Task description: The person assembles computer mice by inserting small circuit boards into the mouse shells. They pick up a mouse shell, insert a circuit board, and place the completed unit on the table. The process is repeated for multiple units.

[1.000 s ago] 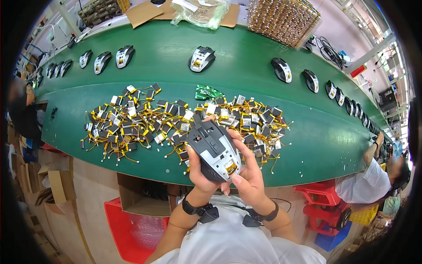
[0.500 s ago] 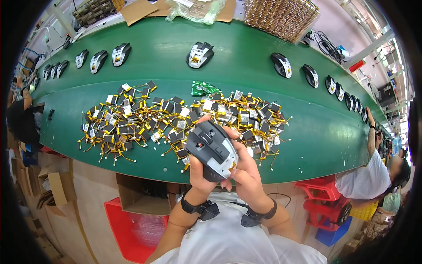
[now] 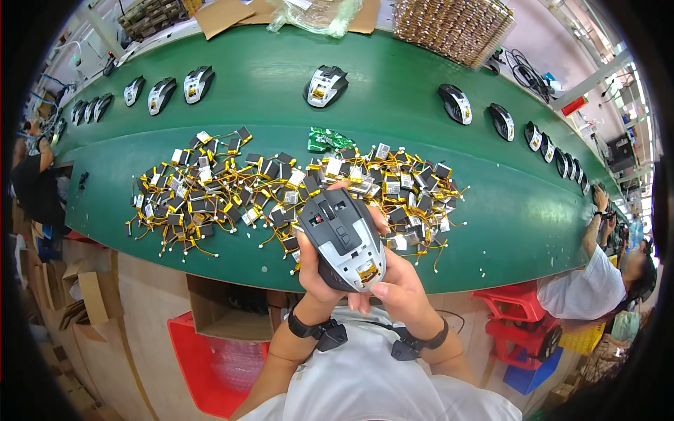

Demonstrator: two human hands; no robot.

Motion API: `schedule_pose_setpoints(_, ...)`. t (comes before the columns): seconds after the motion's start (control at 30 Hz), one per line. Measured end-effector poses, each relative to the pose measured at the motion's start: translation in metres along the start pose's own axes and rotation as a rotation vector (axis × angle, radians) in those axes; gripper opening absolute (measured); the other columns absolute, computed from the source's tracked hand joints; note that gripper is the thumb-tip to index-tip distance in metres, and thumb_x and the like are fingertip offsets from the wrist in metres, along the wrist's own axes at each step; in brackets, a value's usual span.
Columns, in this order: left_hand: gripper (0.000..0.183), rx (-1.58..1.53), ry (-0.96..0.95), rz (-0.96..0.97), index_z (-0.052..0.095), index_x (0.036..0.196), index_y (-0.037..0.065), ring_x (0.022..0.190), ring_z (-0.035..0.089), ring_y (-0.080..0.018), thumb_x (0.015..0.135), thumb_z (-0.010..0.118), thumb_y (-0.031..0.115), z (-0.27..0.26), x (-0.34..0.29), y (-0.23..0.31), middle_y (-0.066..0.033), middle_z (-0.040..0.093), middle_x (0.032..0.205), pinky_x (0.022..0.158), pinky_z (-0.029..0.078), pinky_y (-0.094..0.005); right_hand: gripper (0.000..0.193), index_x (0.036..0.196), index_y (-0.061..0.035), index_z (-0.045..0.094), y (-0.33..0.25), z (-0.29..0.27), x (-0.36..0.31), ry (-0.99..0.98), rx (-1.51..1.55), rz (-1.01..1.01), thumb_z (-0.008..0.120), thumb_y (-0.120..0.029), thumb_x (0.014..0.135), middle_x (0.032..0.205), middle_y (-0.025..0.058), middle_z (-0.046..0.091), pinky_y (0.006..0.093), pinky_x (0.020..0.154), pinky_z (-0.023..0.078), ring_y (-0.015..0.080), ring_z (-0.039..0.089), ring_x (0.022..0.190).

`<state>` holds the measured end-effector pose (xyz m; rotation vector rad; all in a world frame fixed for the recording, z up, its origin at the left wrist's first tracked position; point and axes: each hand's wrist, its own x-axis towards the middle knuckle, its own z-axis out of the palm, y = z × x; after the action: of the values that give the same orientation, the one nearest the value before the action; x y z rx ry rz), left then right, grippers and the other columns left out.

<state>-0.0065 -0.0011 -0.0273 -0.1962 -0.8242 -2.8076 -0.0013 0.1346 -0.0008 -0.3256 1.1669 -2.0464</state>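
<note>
Far out to the left of the left fingertips, the heap of small wired batteries (image 3: 204,173) spreads over the green bench (image 3: 105,182), its leads tangled; a sleeve or finger catching one loop could drag several along and strain their thin wires. The left hand (image 3: 317,277) is closed around the near left side of a grey-and-black computer mouse (image 3: 342,237), thumb along its flank; most of its fingers are hidden underneath. The mouse sits between both sets of fingers, tilted, held above the bench edge, so a slackened grip could let it slip and drop. Just beyond the fingertips, more batteries lie close under its front end, where a lowered mouse could press on them or snag a lead. A yellow-taped part (image 3: 367,271) shows in the opening at the rear, just beside the right thumb; pressure there could pinch or shift it. The right hand (image 3: 404,288) grips the mouse's right side and rear, its thumb at the rear edge; uneven squeezing from the two sides could twist the shell. Well to the right of these fingers, a co-worker's hand (image 3: 602,199) reaches over the bench, too far off to interfere.
</note>
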Motion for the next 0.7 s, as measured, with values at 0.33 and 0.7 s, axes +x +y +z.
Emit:
schedule_pose_setpoints(0.33, 0.092, 0.035, -0.01, 0.01, 0.022, 0.15, 0.008, 0.103, 0.059, -0.0295, 0.089, 0.046, 0.071, 0.005, -0.002, -0.003, -0.0221, 0.058, 0.112, 0.09, 0.05, -0.0402, 0.042, 0.125, 0.0054, 0.046, 0.009, 0.003, 0.004, 0.151, -0.014, -0.043, 0.053, -0.015, 0.089, 0.079, 0.0066, 0.064, 0.0203, 0.054, 0.046, 0.0082, 0.058, 0.061)
schedule_pose_setpoints(0.7, 0.071, 0.465, -0.004, -0.116, 0.021, 0.151, -0.001, 0.111, 0.063, -0.0299, 0.097, 0.053, 0.033, -0.007, 0.016, 0.042, -0.025, 0.054, 0.133, 0.098, 0.047, -0.0398, 0.031, 0.108, 0.0021, 0.057, -0.049, -0.041, 0.035, 0.247, -0.087, -0.063, 0.055, -0.022, 0.089, 0.076, 0.0099, 0.066, 0.0252, 0.055, 0.051, 0.015, 0.062, 0.061)
